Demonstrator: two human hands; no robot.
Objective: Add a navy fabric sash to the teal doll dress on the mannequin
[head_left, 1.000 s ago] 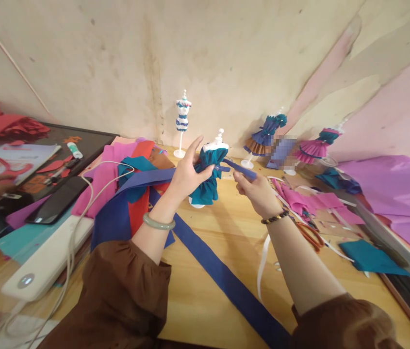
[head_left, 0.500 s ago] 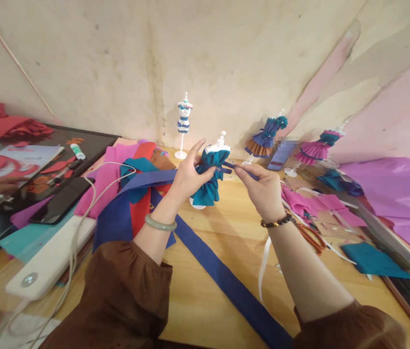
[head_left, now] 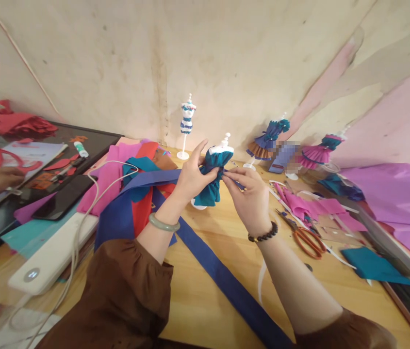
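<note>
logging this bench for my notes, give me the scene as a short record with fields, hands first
left hand: around the waist of a teal ruffled dress on a white miniature dress form
right hand: pinching a narrow blue strip beside that waist
between forearms: wide blue strip on a wooden table
near wall: trimmed dress form, blue-and-brown dress, pink-and-teal dress
right: orange-handled scissors
left: black phone, glue stick
left edge: another person's hand

There are four dress forms (head_left: 221,150), one glue stick (head_left: 80,149) and, apparently, two phones (head_left: 64,198)
</note>
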